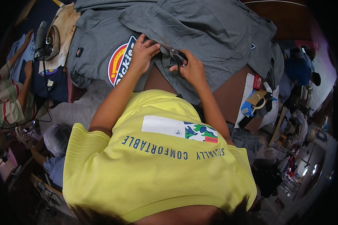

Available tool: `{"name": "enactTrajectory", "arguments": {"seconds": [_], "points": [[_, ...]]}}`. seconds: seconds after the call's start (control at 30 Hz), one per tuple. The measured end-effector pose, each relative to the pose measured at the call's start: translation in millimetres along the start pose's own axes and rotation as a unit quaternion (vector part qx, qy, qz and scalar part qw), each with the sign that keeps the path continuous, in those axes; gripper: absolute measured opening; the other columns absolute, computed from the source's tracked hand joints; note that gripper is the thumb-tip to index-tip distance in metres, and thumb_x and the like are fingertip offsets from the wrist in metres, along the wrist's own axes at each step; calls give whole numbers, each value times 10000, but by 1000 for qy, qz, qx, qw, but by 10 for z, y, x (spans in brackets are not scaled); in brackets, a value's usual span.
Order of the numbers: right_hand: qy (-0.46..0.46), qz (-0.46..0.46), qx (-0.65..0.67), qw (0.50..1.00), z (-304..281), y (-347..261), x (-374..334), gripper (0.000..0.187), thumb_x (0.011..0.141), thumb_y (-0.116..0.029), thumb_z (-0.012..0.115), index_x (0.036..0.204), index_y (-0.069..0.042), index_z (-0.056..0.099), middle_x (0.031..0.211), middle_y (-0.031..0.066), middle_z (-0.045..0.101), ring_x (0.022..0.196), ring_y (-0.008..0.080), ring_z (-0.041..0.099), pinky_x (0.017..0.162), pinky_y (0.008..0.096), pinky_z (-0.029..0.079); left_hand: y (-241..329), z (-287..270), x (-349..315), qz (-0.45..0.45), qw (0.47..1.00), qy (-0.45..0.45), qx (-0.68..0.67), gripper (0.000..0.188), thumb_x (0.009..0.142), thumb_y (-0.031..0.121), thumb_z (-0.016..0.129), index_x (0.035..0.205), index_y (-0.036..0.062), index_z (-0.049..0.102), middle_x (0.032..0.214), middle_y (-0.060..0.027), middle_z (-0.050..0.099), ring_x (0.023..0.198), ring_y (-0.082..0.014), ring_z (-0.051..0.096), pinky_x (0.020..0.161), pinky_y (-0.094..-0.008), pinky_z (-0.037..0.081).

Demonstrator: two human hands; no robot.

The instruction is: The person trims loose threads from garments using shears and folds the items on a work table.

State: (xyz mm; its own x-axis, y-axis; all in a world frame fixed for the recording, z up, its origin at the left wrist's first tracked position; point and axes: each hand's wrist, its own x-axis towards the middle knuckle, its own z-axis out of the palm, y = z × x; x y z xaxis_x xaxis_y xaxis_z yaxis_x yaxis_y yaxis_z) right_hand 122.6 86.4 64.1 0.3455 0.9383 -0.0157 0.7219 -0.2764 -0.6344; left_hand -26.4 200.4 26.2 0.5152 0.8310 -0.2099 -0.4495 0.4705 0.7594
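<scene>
My right hand (192, 70) is closed round the black handles of a pair of scissors (173, 50). Their blades point left, toward the fingertips of my left hand (142, 56). That hand pinches an edge of a grey T-shirt (202, 33), close beside the blade tips; any thread there is too small to make out. Another grey T-shirt (94, 41) with a large red, yellow and dark blue print lies under and left of my left hand. The grey shirts overlap in a heap in front of me.
At right on the brown table (229, 93) are a red box (257, 81), a roll of tape (259, 104) and a dark phone (245, 122). To the left, a co-worker's hands (28, 67) rest near an iron (52, 42). Other people sit farther off on both sides.
</scene>
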Motion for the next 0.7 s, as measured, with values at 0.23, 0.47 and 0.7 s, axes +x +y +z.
{"name": "enactTrajectory", "arguments": {"seconds": [0.23,0.47,0.7], "points": [[-6,-13,61,998,55,162,25,477,608,-197,778,1005,-53,557,595,80,572,498,197,559,481,296,422,23,12,25,12,1000,7,-13,485,778,-56,594,1198,71,387,994,-77,593,874,-142,599,752,-244,510],[-22,-4,11,1000,17,111,36,425,647,-120,720,1034,-78,548,629,74,581,537,224,577,491,329,426,63,-64,101,41,999,17,0,528,766,-83,586,1225,66,371,1015,-101,589,886,-155,598,742,-244,515],[1,-41,-12,999,12,7,174,425,626,-106,717,1020,-108,559,640,87,565,559,241,573,499,356,422,98,-1,63,40,999,12,8,548,761,-105,575,1236,63,361,1002,-103,592,890,-161,603,718,-241,529]]}}
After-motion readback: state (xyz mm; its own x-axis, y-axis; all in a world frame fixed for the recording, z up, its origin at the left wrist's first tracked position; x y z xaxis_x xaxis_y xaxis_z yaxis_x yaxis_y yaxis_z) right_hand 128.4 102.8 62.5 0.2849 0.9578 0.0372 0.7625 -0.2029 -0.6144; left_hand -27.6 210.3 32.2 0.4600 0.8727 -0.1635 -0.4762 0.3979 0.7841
